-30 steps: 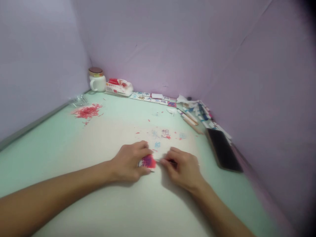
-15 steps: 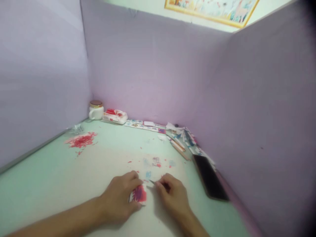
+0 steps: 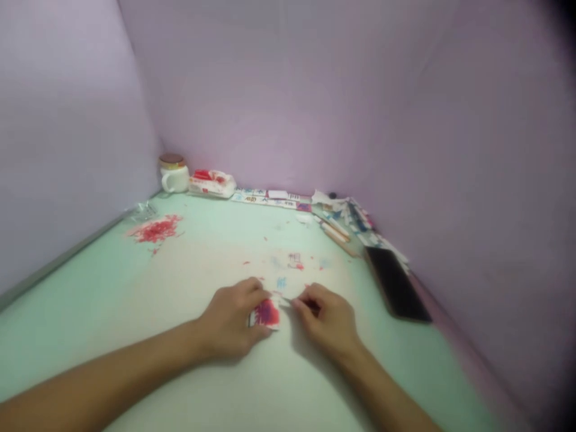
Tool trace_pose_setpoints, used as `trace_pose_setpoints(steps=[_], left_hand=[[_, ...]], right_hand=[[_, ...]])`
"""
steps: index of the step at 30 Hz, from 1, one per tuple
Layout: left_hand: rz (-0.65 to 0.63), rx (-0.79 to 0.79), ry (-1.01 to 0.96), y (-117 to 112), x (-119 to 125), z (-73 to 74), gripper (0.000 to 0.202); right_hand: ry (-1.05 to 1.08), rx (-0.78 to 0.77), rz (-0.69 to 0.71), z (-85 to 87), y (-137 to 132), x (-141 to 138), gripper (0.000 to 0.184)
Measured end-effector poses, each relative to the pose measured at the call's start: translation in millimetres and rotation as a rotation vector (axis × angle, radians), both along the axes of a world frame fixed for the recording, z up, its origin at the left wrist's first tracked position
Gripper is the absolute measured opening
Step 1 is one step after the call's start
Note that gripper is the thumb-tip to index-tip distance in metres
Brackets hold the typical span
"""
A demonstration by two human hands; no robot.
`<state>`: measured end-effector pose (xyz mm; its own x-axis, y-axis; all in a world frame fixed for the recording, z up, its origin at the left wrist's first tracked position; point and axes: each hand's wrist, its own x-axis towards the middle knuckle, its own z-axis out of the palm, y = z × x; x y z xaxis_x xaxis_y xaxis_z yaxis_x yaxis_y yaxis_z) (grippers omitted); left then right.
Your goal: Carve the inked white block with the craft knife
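Observation:
Between the thumb and fingers of my left hand (image 3: 236, 318) is a small white block (image 3: 266, 313) whose top face is stained red and purple. It rests at table level, partly covered by the fingers. My right hand (image 3: 326, 315) is closed in a pinch around a thin, pointed carving knife (image 3: 288, 301). The knife's tip points left, at the upper right corner of the block; blur hides whether they touch. Just beyond the hands, a blue printed mark (image 3: 281, 282) and a dark red character mark (image 3: 294, 259) show on the tabletop, with red crumbs around them.
A heap of red shavings (image 3: 157, 228) lies at left. Along the back stand a lidded white mug (image 3: 175, 179), a wipes packet (image 3: 211, 184) and printed strips (image 3: 270, 201). Pens (image 3: 335, 231) and a phone (image 3: 397, 285) lie at right. Purple walls (image 3: 288, 96) enclose the table.
The camera view has tipped downward, so the table and hands sit higher in the picture and the framed picture is gone from view. Both hands keep nearly the same grip and place.

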<state>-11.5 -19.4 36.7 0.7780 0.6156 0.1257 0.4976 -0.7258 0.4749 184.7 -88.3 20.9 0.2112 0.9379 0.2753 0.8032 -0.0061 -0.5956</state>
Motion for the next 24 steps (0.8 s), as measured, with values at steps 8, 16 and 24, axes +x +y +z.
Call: trace_pose_setpoints(steps=[8, 16, 24], left_hand=[[-0.009, -0.012, 0.0, 2.5, 0.1, -3.0, 0.039], [-0.009, 0.008, 0.01, 2.5, 0.2, -3.1, 0.041], [-0.004, 0.022, 0.001, 1.5, 0.7, -3.9, 0.039]], right_hand=[[0.073, -0.032, -0.038, 0.8, -0.7, 1.5, 0.018], [-0.037, 0.01, 0.033, 0.7, -5.9, 1.2, 0.018], [-0.166, 0.043, 0.039, -0.1, -10.0, -8.0, 0.019]])
